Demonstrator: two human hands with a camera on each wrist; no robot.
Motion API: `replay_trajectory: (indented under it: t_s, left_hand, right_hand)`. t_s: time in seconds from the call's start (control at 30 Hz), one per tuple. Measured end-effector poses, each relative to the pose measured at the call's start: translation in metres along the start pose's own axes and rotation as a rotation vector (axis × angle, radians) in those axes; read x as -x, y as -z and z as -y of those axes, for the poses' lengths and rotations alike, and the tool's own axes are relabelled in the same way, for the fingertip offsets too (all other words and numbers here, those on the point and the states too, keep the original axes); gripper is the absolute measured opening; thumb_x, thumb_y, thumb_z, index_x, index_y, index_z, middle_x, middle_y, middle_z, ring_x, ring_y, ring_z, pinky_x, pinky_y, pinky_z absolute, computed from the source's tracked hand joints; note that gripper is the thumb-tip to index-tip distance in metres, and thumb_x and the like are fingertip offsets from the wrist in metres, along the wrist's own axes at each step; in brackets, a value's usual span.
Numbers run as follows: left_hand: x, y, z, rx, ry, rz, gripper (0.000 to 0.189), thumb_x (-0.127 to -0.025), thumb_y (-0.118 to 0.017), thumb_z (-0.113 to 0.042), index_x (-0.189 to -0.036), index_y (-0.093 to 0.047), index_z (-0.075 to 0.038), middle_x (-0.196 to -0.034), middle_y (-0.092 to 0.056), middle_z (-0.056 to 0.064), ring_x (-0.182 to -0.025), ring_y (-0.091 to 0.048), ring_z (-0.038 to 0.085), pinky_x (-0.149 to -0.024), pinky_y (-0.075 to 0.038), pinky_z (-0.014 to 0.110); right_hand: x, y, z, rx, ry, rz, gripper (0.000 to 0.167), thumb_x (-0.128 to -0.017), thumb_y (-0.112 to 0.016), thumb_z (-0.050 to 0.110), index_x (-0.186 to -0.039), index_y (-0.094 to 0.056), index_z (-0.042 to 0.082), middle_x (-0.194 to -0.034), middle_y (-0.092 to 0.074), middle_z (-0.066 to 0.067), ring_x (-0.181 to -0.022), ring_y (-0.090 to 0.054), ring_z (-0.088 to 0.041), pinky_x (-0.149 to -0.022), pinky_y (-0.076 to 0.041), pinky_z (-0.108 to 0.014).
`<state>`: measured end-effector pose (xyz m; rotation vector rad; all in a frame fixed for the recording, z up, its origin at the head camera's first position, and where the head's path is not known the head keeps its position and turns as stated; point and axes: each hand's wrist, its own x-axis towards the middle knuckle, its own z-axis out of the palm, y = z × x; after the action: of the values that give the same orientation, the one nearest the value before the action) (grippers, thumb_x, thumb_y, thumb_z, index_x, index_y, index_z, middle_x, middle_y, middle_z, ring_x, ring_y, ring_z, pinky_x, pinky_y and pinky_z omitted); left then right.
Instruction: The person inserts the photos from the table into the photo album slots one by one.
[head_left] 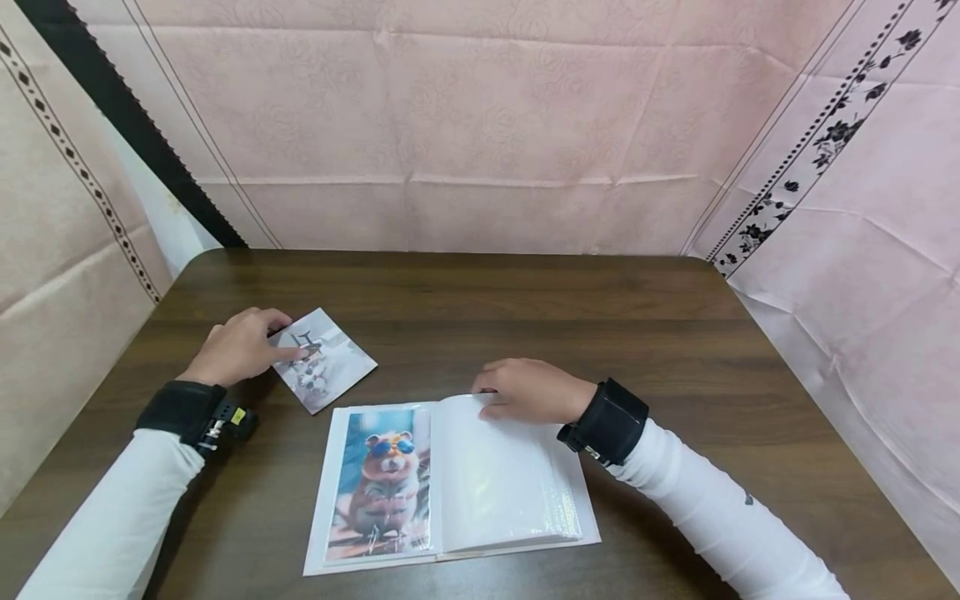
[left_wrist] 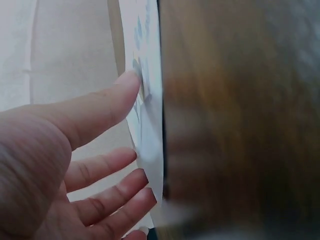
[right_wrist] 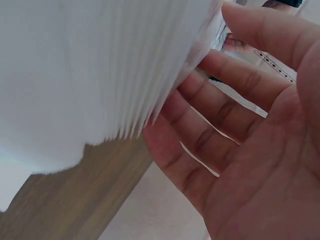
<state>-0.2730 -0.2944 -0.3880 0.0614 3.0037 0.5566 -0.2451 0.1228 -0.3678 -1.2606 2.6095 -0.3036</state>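
An open photo album (head_left: 510, 492) lies on the table, its left pocket showing a picture of a furry animal in blue sunglasses (head_left: 386, 483). The right-hand page looks white and blank. My right hand (head_left: 534, 390) holds the album's leaves at their top edge; in the right wrist view the fingers (right_wrist: 200, 130) lie against the fanned sleeves (right_wrist: 135, 65). Left of the album is a pale picture card (head_left: 326, 362) with a grey drawing. My left hand (head_left: 243, 343) pinches its left corner, the thumb (left_wrist: 112, 102) on the printed face.
The dark brown wooden table (head_left: 675, 358) has a rounded far edge. Behind it hangs a pale pink patterned cloth (head_left: 487, 125), with more cloth on both sides. Black wrist straps (head_left: 611, 421) sit over the white sleeves.
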Motion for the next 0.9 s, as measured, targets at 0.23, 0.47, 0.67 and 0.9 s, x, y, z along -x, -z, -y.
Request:
replay_trajectory:
  t_s: [0.23,0.47,0.67,0.9]
  left_hand:
    - [-0.002,0.000,0.005,0.010,0.020,-0.024,0.068,-0.085,-0.081,-0.042,-0.128,-0.058,0.005,-0.117,-0.061,0.029,-0.104,-0.053,0.043,-0.086,-0.029,0.059]
    - [-0.001,-0.001,0.007,0.047,0.043,-0.029,0.068,-0.084,-0.082,-0.042,-0.127,-0.057,0.005,-0.113,-0.062,0.028,-0.101,-0.054,0.041,-0.084,-0.029,0.055]
    - [-0.002,-0.001,0.007,0.119,0.070,0.012,0.075,-0.086,-0.081,-0.038,-0.137,-0.047,0.005,-0.129,-0.049,0.031,-0.108,-0.047,0.044,-0.089,-0.048,0.059]
    - [-0.002,-0.001,0.003,0.153,0.051,0.050,0.074,-0.089,-0.079,-0.029,-0.144,-0.039,0.000,-0.128,-0.053,0.031,-0.097,-0.058,0.038,-0.081,-0.053,0.051]
  right_hand:
    - [0.011,0.001,-0.004,-0.064,-0.051,-0.054,0.020,-0.096,-0.071,0.025,-0.112,-0.074,0.013,-0.104,-0.070,0.000,-0.089,-0.061,-0.010,-0.084,-0.054,-0.031]
    - [0.012,-0.003,-0.009,-0.138,-0.086,-0.057,0.022,-0.097,-0.069,0.025,-0.114,-0.073,0.012,-0.110,-0.070,-0.001,-0.093,-0.061,-0.012,-0.087,-0.054,-0.030]
    - [0.012,-0.006,-0.011,-0.182,-0.097,-0.065,0.023,-0.098,-0.069,0.025,-0.116,-0.073,0.012,-0.113,-0.071,-0.002,-0.095,-0.062,-0.013,-0.088,-0.055,-0.031]
    - [0.012,-0.007,-0.011,-0.235,-0.100,-0.067,0.023,-0.097,-0.070,0.024,-0.117,-0.073,0.012,-0.111,-0.071,-0.004,-0.093,-0.062,-0.014,-0.086,-0.056,-0.029]
